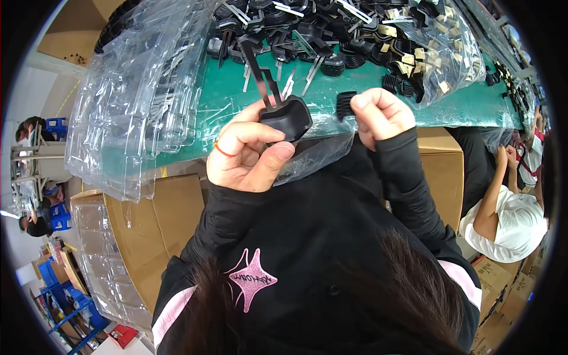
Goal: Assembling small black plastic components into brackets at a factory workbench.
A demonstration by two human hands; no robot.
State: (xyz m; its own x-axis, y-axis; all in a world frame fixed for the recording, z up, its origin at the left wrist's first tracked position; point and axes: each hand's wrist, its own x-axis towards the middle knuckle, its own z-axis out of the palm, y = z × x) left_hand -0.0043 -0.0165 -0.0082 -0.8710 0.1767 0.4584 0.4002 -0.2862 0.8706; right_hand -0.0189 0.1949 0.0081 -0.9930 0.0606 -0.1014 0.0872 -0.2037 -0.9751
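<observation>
Centre frame: left hand (245, 155) grips a black plastic housing (288, 117); right hand (381, 115) pinches a small black comb piece (345, 105) above the green table (225, 97).

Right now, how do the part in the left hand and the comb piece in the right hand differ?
The part in the left hand is a smooth rounded black housing with a long prong sticking up; the comb piece in the right hand is ribbed, with teeth. The part looks larger and mostly exposed; the comb piece is smaller and partly hidden by the fist. Both are black plastic, held above the green bench.
</observation>
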